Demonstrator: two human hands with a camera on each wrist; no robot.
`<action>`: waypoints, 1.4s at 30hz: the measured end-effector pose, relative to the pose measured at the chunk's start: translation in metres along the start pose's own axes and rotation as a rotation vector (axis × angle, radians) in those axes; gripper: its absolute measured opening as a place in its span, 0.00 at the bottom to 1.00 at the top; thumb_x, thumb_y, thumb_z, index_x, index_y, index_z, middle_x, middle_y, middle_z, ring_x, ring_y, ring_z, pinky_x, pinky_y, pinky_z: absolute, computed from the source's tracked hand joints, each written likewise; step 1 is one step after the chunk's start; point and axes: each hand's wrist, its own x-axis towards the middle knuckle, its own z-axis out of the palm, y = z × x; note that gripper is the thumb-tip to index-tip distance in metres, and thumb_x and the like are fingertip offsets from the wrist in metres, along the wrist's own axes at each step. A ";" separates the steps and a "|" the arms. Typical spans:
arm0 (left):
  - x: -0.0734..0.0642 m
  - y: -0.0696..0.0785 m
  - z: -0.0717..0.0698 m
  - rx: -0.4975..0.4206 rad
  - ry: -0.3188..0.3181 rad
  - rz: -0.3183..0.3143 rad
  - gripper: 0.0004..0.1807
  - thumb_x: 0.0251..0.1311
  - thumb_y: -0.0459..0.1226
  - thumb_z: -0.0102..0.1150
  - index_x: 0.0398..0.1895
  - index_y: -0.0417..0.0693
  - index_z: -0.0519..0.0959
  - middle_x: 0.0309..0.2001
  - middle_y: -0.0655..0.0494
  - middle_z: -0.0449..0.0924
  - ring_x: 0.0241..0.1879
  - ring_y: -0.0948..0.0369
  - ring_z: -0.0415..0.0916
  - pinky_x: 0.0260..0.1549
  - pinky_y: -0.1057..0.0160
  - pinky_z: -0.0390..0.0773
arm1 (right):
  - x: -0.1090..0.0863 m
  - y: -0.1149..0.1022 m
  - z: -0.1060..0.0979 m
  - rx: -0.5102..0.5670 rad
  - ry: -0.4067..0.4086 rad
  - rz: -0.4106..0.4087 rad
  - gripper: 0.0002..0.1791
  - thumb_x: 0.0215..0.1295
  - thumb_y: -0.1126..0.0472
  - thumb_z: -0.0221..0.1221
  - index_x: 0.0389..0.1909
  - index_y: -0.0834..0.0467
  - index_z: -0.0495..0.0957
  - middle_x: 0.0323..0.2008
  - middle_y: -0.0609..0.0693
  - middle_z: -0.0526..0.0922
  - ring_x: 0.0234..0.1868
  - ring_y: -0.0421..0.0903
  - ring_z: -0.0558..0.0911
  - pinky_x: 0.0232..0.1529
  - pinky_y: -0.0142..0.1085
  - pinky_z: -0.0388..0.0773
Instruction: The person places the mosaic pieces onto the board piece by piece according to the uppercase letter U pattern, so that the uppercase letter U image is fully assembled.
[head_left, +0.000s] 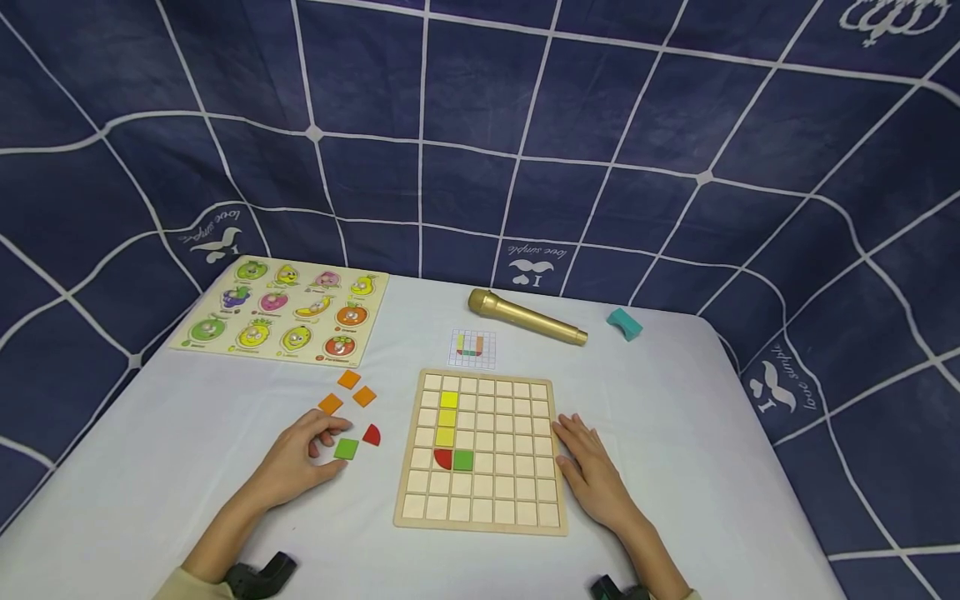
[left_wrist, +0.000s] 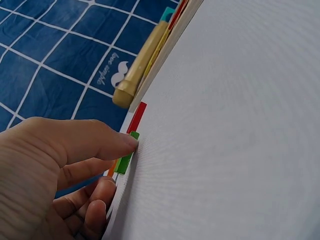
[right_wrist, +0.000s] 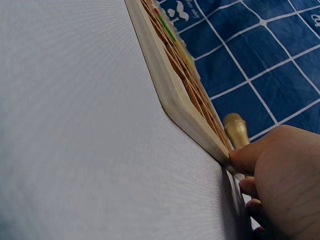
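My left hand [head_left: 296, 462] is at a loose green square tile [head_left: 347, 449], its thumb tip at the near edge and its index finger bent on the far side, apart from the tile. In the left wrist view the thumb overlaps the green tile [left_wrist: 127, 155]. Beside it lies a red quarter-circle tile [head_left: 372, 434]. My right hand [head_left: 596, 479] rests on the table with fingertips against the right edge of a wooden grid board [head_left: 558, 521]. On the board sit a column of yellow square tiles [head_left: 446, 418], a red quarter-circle [head_left: 443, 459] and a green square [head_left: 462, 460].
Three orange square tiles [head_left: 348, 379] lie beyond my left hand. A pattern card [head_left: 486, 340] is behind the board. Farther back are a gold microphone [head_left: 528, 318], a teal arch block [head_left: 624, 324] and a fruit puzzle board [head_left: 225, 350]. A blue checked cloth [head_left: 480, 100] hangs behind the table.
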 end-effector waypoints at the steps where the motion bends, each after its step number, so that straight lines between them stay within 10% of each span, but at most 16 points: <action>1: 0.000 -0.001 0.000 0.003 0.000 0.000 0.26 0.32 0.30 0.74 0.42 0.47 0.79 0.31 0.61 0.69 0.28 0.67 0.65 0.25 0.71 0.68 | 0.000 0.000 0.000 0.000 0.001 0.000 0.26 0.63 0.65 0.55 0.63 0.61 0.65 0.66 0.56 0.62 0.69 0.53 0.54 0.64 0.54 0.45; 32: 0.003 0.002 0.002 -0.014 0.012 -0.013 0.17 0.36 0.29 0.73 0.32 0.51 0.80 0.29 0.63 0.70 0.25 0.67 0.66 0.24 0.70 0.68 | 0.001 0.002 -0.001 -0.001 0.011 -0.010 0.26 0.63 0.65 0.55 0.63 0.62 0.66 0.65 0.56 0.62 0.68 0.54 0.54 0.63 0.55 0.46; 42: 0.015 0.026 0.007 -0.094 0.070 0.021 0.17 0.35 0.29 0.73 0.31 0.51 0.79 0.25 0.63 0.73 0.24 0.64 0.70 0.23 0.68 0.70 | 0.001 -0.001 0.000 0.008 0.001 0.002 0.26 0.63 0.65 0.55 0.63 0.62 0.65 0.65 0.56 0.62 0.69 0.54 0.54 0.64 0.53 0.44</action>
